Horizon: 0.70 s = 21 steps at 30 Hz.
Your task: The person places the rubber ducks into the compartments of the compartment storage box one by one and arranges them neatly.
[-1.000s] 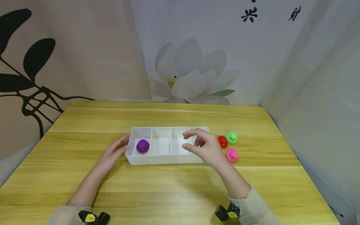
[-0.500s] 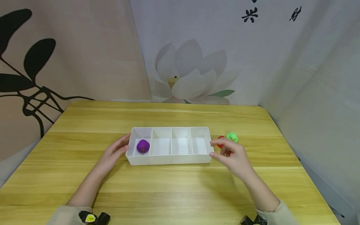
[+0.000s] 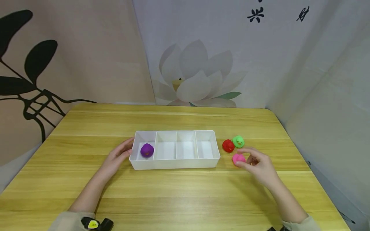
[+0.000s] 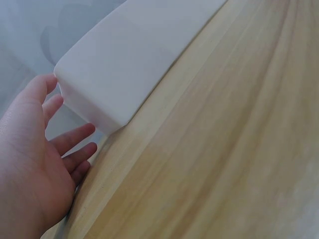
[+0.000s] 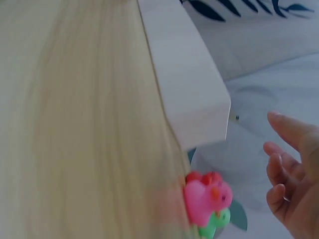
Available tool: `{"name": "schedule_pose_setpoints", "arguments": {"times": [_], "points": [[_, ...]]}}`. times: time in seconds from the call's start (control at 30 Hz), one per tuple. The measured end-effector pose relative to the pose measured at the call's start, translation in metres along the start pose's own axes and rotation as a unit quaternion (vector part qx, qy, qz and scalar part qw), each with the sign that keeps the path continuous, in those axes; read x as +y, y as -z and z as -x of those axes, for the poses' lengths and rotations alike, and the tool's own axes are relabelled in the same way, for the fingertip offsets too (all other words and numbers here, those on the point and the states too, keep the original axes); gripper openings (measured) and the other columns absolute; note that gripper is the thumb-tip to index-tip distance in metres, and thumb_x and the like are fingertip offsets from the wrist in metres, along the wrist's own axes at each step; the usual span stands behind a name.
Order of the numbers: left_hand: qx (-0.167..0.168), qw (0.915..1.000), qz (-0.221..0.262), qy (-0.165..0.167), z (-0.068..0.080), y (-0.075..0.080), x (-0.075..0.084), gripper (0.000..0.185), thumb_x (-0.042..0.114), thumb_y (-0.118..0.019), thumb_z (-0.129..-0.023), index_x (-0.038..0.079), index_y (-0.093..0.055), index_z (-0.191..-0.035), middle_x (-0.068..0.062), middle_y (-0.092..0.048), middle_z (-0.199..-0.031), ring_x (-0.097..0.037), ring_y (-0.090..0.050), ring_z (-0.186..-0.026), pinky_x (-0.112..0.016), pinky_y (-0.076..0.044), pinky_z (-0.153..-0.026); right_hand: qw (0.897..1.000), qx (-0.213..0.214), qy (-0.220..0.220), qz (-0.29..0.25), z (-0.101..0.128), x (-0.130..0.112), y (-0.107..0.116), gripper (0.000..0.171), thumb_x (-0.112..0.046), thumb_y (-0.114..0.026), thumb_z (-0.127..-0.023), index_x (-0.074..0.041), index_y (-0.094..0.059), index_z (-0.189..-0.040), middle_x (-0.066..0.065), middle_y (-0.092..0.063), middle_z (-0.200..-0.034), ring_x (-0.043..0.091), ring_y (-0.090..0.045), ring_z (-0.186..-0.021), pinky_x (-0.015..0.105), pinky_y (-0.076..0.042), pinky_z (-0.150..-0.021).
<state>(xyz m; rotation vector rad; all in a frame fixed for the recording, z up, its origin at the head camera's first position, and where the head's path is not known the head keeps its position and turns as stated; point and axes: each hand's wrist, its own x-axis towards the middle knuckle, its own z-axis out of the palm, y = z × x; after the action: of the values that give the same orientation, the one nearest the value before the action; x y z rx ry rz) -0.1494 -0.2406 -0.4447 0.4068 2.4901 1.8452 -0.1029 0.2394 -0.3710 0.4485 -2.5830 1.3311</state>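
Note:
A white four-compartment tray (image 3: 173,163) lies in the middle of the wooden table, with a purple duck (image 3: 146,150) in its leftmost compartment. My left hand (image 3: 121,153) rests with straight fingers against the tray's left end; the left wrist view shows the left hand (image 4: 42,154) beside the tray's corner (image 4: 114,74). Right of the tray stand a red duck (image 3: 228,145), a green duck (image 3: 238,141) and a pink duck (image 3: 237,158). My right hand (image 3: 251,161) hovers at the pink duck with loosely curved fingers. In the right wrist view the fingers (image 5: 286,179) are just apart from the pink duck (image 5: 207,195).
The table (image 3: 185,199) is walled by printed cloth panels behind and on the right. The table's right edge runs close behind the ducks. The tray's other three compartments hold nothing.
My right hand has moved from over the tray's right compartments rightward and down to the pink duck. The left hand and the tray have not moved.

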Motion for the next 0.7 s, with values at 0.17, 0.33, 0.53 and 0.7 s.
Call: {"name": "schedule_pose_setpoints", "arguments": {"times": [0.17, 0.33, 0.53, 0.7], "points": [[-0.001, 1.0, -0.001, 0.002, 0.0, 0.0, -0.001, 0.046, 0.024, -0.046, -0.095, 0.018, -0.034, -0.139, -0.015, -0.044, -0.131, -0.015, -0.043, -0.116, -0.021, -0.037, -0.089, 1.0, -0.011, -0.008, 0.002, 0.001, 0.039, 0.004, 0.036, -0.014, -0.074, -0.074, -0.011, -0.063, -0.108, 0.008, -0.059, -0.089, 0.014, -0.047, -0.057, 0.024, -0.039, -0.046], [-0.001, 1.0, -0.003, 0.003, 0.0, 0.0, 0.0, 0.046, 0.024, -0.046, -0.095, 0.018, -0.034, -0.139, -0.015, -0.045, -0.131, -0.015, -0.043, -0.115, -0.022, -0.037, -0.089, 0.999, -0.026, -0.026, 0.002, 0.002, 0.061, 0.007, 0.04, -0.019, -0.075, -0.073, -0.013, -0.062, -0.111, 0.005, -0.06, -0.094, 0.014, -0.048, -0.057, 0.024, -0.04, -0.046], [-0.001, 0.9999, 0.008, -0.009, 0.0, 0.001, 0.001, 0.046, 0.02, -0.046, -0.095, 0.016, -0.035, -0.139, -0.017, -0.046, -0.129, -0.015, -0.045, -0.114, -0.02, -0.038, -0.088, 0.998, -0.042, -0.053, -0.009, 0.003, 0.075, 0.007, 0.042, -0.02, -0.075, -0.073, -0.016, -0.061, -0.112, 0.006, -0.059, -0.093, 0.014, -0.047, -0.056, 0.025, -0.037, -0.041], [-0.003, 0.9999, 0.012, -0.011, 0.0, 0.001, 0.002, 0.046, 0.019, -0.046, -0.095, 0.016, -0.034, -0.139, -0.017, -0.045, -0.13, -0.015, -0.045, -0.114, -0.02, -0.038, -0.088, 0.997, -0.042, -0.059, -0.022, 0.004, 0.088, 0.003, 0.041, -0.018, -0.076, -0.073, -0.015, -0.061, -0.111, 0.008, -0.055, -0.076, 0.013, -0.045, -0.05, 0.025, -0.037, -0.038]]}}
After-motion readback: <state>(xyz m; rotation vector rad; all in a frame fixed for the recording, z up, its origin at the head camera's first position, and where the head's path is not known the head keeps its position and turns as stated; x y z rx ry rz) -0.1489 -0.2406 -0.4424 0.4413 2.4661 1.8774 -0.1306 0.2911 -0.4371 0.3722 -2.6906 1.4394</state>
